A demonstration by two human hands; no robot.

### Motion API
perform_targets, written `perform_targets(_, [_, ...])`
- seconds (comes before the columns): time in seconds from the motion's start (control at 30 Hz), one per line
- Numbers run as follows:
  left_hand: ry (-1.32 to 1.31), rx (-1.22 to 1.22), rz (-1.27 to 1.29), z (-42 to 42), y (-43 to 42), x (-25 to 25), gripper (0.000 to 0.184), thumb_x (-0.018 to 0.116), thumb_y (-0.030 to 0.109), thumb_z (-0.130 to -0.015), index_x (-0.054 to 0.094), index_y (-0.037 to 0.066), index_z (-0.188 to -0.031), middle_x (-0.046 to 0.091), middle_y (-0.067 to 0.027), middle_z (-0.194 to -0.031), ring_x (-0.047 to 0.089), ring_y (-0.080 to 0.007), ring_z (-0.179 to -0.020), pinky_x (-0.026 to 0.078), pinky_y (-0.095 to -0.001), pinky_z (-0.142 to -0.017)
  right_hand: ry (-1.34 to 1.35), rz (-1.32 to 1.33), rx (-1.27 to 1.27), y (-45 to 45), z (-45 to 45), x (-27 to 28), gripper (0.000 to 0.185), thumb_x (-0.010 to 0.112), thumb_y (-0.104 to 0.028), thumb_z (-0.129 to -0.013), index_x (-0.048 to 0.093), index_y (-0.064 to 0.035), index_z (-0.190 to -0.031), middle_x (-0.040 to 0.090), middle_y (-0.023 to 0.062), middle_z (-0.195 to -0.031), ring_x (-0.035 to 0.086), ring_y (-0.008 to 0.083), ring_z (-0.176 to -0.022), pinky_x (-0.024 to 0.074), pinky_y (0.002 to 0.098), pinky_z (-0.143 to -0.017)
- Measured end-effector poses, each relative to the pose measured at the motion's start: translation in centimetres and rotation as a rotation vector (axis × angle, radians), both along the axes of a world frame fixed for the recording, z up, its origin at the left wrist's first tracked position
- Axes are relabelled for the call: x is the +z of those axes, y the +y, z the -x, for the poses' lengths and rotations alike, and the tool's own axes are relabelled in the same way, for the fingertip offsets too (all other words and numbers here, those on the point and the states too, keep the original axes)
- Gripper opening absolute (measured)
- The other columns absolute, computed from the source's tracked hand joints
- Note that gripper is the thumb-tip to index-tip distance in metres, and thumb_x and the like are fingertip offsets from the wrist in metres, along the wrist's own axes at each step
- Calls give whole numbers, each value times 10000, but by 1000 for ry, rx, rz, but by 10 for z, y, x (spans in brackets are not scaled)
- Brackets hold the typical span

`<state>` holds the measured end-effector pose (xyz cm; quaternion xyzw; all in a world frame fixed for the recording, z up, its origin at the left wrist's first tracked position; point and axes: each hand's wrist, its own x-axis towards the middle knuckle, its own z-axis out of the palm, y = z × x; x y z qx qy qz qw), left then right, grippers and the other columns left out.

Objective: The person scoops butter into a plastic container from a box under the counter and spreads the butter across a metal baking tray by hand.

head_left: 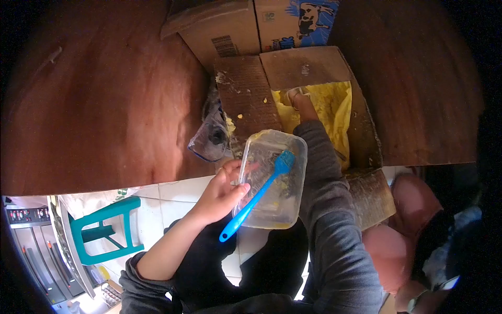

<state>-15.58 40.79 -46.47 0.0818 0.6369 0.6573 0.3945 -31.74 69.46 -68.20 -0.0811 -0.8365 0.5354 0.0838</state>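
Note:
My left hand [222, 194] grips the left side of a see-through plastic food container [285, 206], thumb on the rim. A blue basting brush [254, 201] lies slantwise in it, its bristle head inside and its handle sticking out past the lower left rim. Greasy yellowish smears mark the container. My right hand [304, 107] reaches deep into an open cardboard box [368, 131] with a yellow lining [340, 112] and yellow, margarine-like stuff. The right fingers look closed around something pale, too small and partly hidden to name.
A wooden table [104, 104] carries the box, more cartons [225, 31] behind it and a crumpled see-through plastic piece [209, 138] beside it. A green stool [107, 230] stands on the tiled floor at the left. Another person's leg [387, 254] shows at the right.

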Motion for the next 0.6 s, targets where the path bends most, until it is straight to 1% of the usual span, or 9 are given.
perform_targets(0.07, [-31,27,-7,1,2,1,412,463,61,-857,277,30,-1223,401,-111,-1308,520,-75,-829,451,-226,-748,-3,27,1,4,-1,-3,299,607,-201,-736,594,-90,-1013,610,91,-967,561,174,-774,457,273,-693])
perform_targets(0.17, [19,3,-10,3,1,-1,409,461,67,-859,279,27,-1223,402,-104,-1310,520,-87,-842,454,-245,-761,-9,121,20,5,3,1,308,617,-207,-729,595,-94,-1014,612,91,-967,562,174,-769,459,271,-687])
perform_targets(0.27, [30,26,12,2,5,6,412,451,59,-860,278,26,-1232,404,-115,-1306,523,-109,-903,447,-258,-794,17,301,64,9,-2,-6,317,627,-213,-721,595,-97,-1014,613,90,-966,563,173,-764,461,270,-680])
perform_targets(0.33, [19,27,-7,1,5,5,420,449,54,-857,273,24,-1238,395,-122,-1312,516,-120,-951,441,-259,-810,143,179,168,16,-17,5,323,634,-218,-717,596,-99,-1014,614,90,-966,564,173,-761,462,269,-676])
perform_targets(0.4, [8,32,-28,2,3,4,432,452,50,-853,269,22,-1243,396,-125,-1306,505,-131,-995,433,-262,-826,320,-158,296,27,-36,30,369,671,-247,-681,593,-115,-1017,610,103,-967,563,191,-753,460,282,-674])
perform_targets(0.47, [-13,44,-55,2,1,-1,448,460,47,-846,264,18,-1248,406,-124,-1289,488,-142,-1036,425,-268,-843,378,-363,384,52,-45,43,354,665,-245,-688,595,-113,-1008,610,99,-956,564,188,-750,459,283,-672])
perform_targets(0.6, [8,62,-79,1,2,-3,469,471,44,-839,257,15,-1255,426,-119,-1241,470,-149,-1043,421,-280,-846,-65,-621,265,116,-51,56,323,652,-241,-700,601,-108,-991,610,92,-932,564,183,-744,459,285,-668])
